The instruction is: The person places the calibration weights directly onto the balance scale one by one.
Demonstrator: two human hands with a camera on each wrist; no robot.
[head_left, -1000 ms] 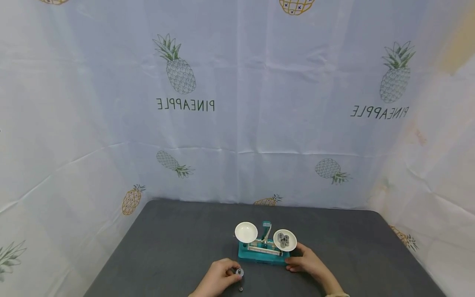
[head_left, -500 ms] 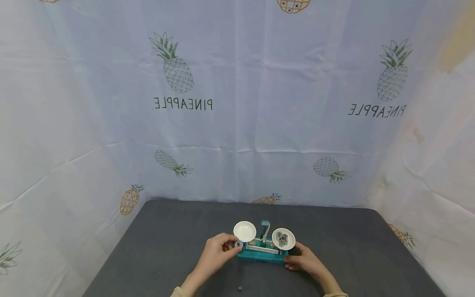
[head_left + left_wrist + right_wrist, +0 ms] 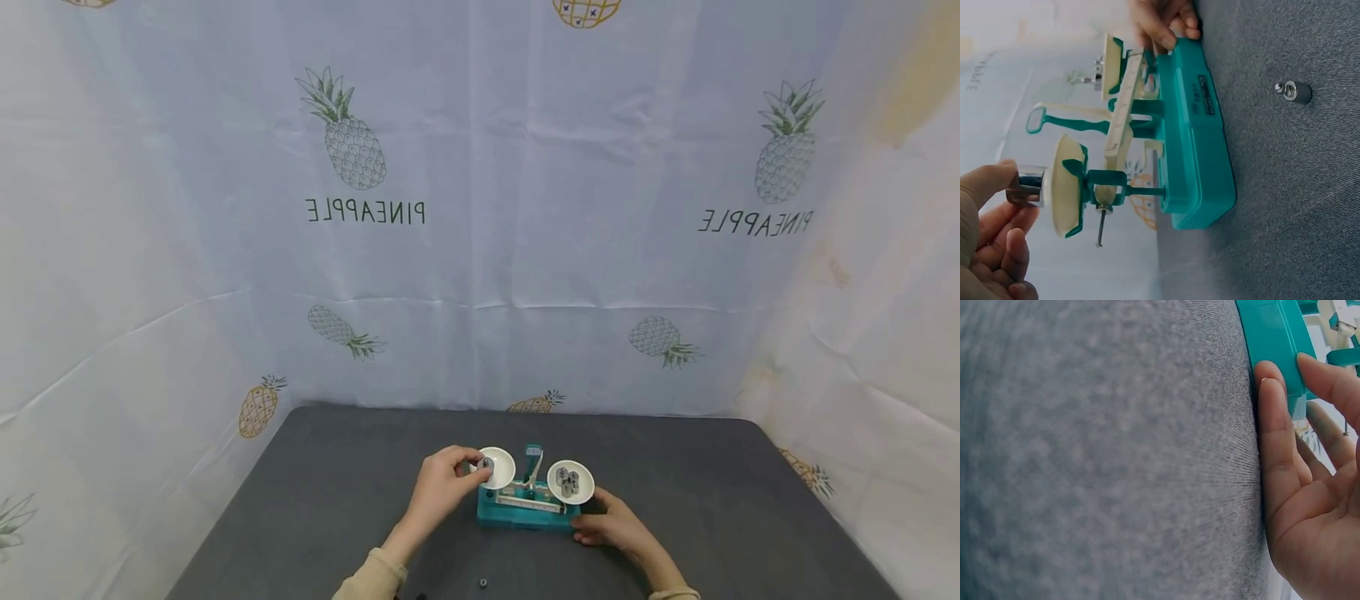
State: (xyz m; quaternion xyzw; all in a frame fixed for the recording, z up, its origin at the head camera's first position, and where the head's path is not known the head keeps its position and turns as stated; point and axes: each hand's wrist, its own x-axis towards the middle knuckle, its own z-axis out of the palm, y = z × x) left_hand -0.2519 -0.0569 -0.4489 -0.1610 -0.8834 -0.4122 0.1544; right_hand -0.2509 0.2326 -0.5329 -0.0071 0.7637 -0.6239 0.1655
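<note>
A teal balance scale (image 3: 525, 518) with two cream pans stands on the dark table. My left hand (image 3: 442, 483) pinches a shiny metal weight (image 3: 1027, 185) between thumb and fingers at the left pan (image 3: 504, 469). In the left wrist view the weight's base is at the pan's face; whether it touches cannot be told. My right hand (image 3: 611, 525) grips the right end of the scale's base, fingertips and thumb against it. Several metal weights (image 3: 567, 482) sit in the right pan (image 3: 582, 493).
One small metal weight (image 3: 1298, 92) stands on the grey cloth-like tabletop (image 3: 360, 467) in front of the scale. Behind the table hangs a pale curtain (image 3: 465, 350) printed with pineapples.
My left hand has lifted the weight from in front of the scale, forward and up to the left pan. My right hand stays at the base's right end.
</note>
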